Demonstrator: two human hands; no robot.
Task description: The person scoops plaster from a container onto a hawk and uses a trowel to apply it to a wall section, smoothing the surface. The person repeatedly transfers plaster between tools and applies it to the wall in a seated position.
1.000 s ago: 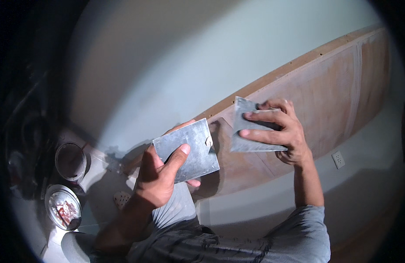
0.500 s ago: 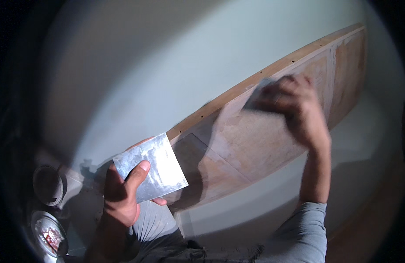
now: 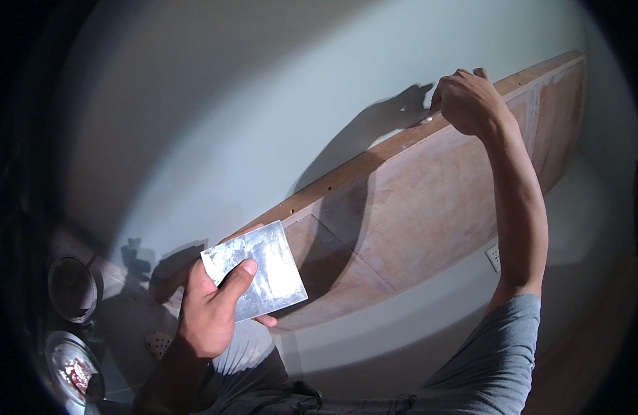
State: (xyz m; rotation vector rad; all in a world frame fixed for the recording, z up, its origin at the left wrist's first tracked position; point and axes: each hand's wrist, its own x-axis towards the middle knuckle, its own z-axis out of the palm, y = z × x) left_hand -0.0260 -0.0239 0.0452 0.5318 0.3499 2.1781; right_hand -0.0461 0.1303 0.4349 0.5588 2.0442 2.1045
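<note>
My left hand [image 3: 215, 304] grips a square shiny metal plate [image 3: 264, 280], thumb across its face and fingers beneath. My right hand [image 3: 471, 104] is curled at the top edge of a long wooden board [image 3: 423, 207], against the pale wall; whatever it holds is hidden behind it. A small whitish smear [image 3: 426, 120] shows on the edge by its fingers. The board's top strip [image 3: 360, 164] has small dark holes, and its face is patchy with whitish coating.
At the lower left stand a round container [image 3: 73, 283] and a metal tin [image 3: 73, 366] with red and white residue, near a perforated shoe [image 3: 158, 344]. A wall socket [image 3: 492, 256] sits below the board. Pale wall [image 3: 236, 83] rises behind the board.
My right hand has risen from mid-view to the board's top edge, and its metal plate has gone from sight. My left hand has shifted down and left in view, still holding its plate.
</note>
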